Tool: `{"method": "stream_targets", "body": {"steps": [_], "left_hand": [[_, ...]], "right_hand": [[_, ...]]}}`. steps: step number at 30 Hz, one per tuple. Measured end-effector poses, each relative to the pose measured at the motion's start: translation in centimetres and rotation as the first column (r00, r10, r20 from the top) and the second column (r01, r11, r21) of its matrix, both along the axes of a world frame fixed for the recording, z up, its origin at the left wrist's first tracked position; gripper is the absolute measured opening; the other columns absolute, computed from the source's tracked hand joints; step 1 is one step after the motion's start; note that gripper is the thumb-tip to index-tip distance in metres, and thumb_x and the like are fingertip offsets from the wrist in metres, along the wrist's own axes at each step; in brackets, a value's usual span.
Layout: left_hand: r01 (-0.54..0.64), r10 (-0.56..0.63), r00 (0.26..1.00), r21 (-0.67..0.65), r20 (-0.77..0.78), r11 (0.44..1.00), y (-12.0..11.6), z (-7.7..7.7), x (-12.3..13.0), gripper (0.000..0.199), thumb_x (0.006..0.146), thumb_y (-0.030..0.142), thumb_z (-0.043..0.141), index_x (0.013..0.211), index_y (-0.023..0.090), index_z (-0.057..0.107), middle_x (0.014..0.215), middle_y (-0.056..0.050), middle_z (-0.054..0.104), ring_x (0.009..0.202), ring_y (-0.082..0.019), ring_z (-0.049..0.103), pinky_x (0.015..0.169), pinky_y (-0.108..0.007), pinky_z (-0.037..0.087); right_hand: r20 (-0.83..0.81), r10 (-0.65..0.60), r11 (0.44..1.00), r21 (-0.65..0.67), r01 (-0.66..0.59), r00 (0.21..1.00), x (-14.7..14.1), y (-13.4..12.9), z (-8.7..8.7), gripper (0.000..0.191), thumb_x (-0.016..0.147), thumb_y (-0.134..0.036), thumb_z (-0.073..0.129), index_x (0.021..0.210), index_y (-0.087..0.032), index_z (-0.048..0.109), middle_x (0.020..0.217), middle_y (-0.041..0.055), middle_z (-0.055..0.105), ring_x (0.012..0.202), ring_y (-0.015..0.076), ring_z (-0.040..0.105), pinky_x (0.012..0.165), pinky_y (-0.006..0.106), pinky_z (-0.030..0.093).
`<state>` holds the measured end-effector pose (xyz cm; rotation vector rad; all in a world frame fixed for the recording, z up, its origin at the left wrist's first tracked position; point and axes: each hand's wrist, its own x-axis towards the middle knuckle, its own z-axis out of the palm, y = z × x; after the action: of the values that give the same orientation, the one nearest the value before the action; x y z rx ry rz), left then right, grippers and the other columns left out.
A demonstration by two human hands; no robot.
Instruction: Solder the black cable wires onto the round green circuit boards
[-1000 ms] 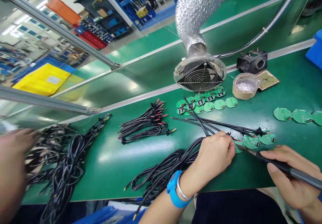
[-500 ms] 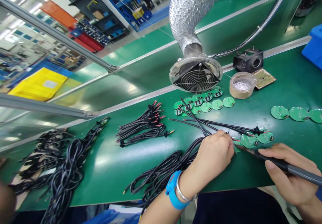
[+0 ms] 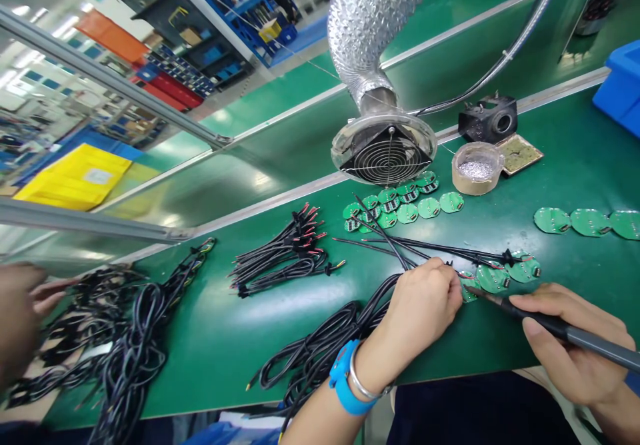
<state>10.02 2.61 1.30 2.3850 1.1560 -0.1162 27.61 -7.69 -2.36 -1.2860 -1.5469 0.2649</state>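
Note:
My left hand [image 3: 429, 297] is closed in a pinch on a black cable [image 3: 387, 292], just left of a small round green circuit board [image 3: 470, 293]. A red wire end runs from the fingers onto that board. My right hand [image 3: 575, 338] grips a soldering iron [image 3: 543, 322], its tip touching or very near the same board. Two more green boards [image 3: 493, 277] lie alongside to the right, with black cables [image 3: 440, 245] reaching them and red wire ends on top. The exact contact of tip and wire is too small to make out.
A fume extractor [image 3: 387, 155] hangs over rows of green boards [image 3: 407, 213]. Behind stand a solder cup [image 3: 477, 168], a sponge tray [image 3: 520, 154] and a blue bin [image 3: 620, 88]. Cable bundles [image 3: 280, 252] lie left; another person's hand [image 3: 23, 312] is over tangled cables [image 3: 135, 338].
Another person's hand has come in at the far left over the cables. The view has shifted slightly. My hands and the soldering iron hold nearly the same place on the board.

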Motion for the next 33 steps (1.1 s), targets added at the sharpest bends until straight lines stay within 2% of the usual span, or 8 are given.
{"method": "stream_targets", "body": {"steps": [7, 12, 17, 22, 25, 28, 33], "left_hand": [[-0.008, 0.008, 1.000, 0.007, -0.029, 1.000, 0.0, 0.1, 0.2, 0.016, 0.089, 0.018, 0.053, 0.080, 0.019, 0.066, 0.082, -0.001, 0.065, 0.071, -0.016, 0.061, 0.066, -0.027, 0.045], [-0.001, 0.001, 1.000, -0.003, -0.024, 1.000, 0.2, 0.4, 0.2, 0.014, 0.088, 0.017, 0.054, 0.084, 0.019, 0.067, 0.084, -0.001, 0.065, 0.074, -0.017, 0.062, 0.068, -0.027, 0.047], [0.160, -0.160, 0.987, 0.001, -0.019, 0.987, 0.4, 1.0, -0.3, 0.012, 0.089, 0.020, 0.058, 0.093, 0.023, 0.068, 0.089, 0.000, 0.062, 0.078, -0.017, 0.063, 0.068, -0.027, 0.049], [0.306, -0.298, 0.949, 0.062, -0.104, 0.950, 0.2, 1.6, -0.4, 0.019, 0.096, 0.018, 0.046, 0.092, 0.018, 0.065, 0.094, -0.005, 0.057, 0.084, -0.020, 0.061, 0.072, -0.030, 0.051], [0.350, -0.341, 0.932, 0.066, -0.119, 0.934, 0.2, 1.8, -0.2, 0.018, 0.094, 0.014, 0.045, 0.093, 0.015, 0.063, 0.098, -0.008, 0.057, 0.086, -0.020, 0.059, 0.077, -0.032, 0.052], [0.380, -0.370, 0.921, 0.075, -0.119, 0.922, 0.1, 1.7, 0.1, 0.017, 0.094, 0.016, 0.045, 0.092, 0.012, 0.062, 0.094, -0.009, 0.057, 0.087, -0.022, 0.057, 0.083, -0.035, 0.051], [0.334, -0.323, 0.939, 0.093, -0.114, 0.938, -0.1, 1.1, 0.4, 0.014, 0.092, 0.016, 0.048, 0.089, 0.012, 0.061, 0.090, -0.008, 0.057, 0.085, -0.022, 0.056, 0.084, -0.035, 0.051]], "right_hand": [[-0.016, -0.033, 0.999, 0.025, 0.034, 0.999, 0.5, -0.9, -0.4, 0.023, 0.081, -0.007, 0.060, 0.101, -0.017, 0.067, 0.078, 0.0054, 0.066, 0.065, 0.0183, 0.064, 0.052, 0.028, 0.051], [0.047, -0.097, 0.995, 0.036, 0.096, 0.994, 0.2, -0.9, 1.1, 0.016, 0.083, -0.013, 0.060, 0.095, -0.020, 0.067, 0.076, 0.0033, 0.067, 0.065, 0.0186, 0.066, 0.051, 0.028, 0.053], [0.104, -0.101, 0.994, 0.060, 0.095, 0.989, -0.2, -0.7, 2.8, 0.016, 0.083, -0.013, 0.057, 0.094, -0.019, 0.067, 0.071, 0.0024, 0.065, 0.059, 0.0164, 0.065, 0.047, 0.025, 0.051], [0.095, -0.118, 0.992, 0.051, 0.113, 0.989, 0.2, -1.4, 2.1, 0.018, 0.082, -0.012, 0.059, 0.096, -0.020, 0.067, 0.073, 0.0016, 0.065, 0.061, 0.0158, 0.063, 0.050, 0.026, 0.050], [0.096, -0.143, 0.990, 0.013, 0.142, 0.985, 0.3, -1.8, 2.1, 0.016, 0.083, -0.014, 0.060, 0.096, -0.020, 0.067, 0.075, 0.0013, 0.065, 0.062, 0.0144, 0.062, 0.052, 0.025, 0.050], [0.106, -0.124, 0.992, 0.026, 0.122, 0.987, 0.1, -1.7, 2.7, 0.015, 0.083, -0.012, 0.059, 0.095, -0.018, 0.066, 0.073, 0.0018, 0.064, 0.061, 0.0129, 0.062, 0.051, 0.023, 0.048], [0.108, -0.092, 0.995, 0.057, 0.086, 0.990, -1.0, -0.8, 3.1, 0.013, 0.085, -0.010, 0.055, 0.092, -0.017, 0.064, 0.069, 0.0015, 0.062, 0.057, 0.0114, 0.061, 0.048, 0.021, 0.047]]}}
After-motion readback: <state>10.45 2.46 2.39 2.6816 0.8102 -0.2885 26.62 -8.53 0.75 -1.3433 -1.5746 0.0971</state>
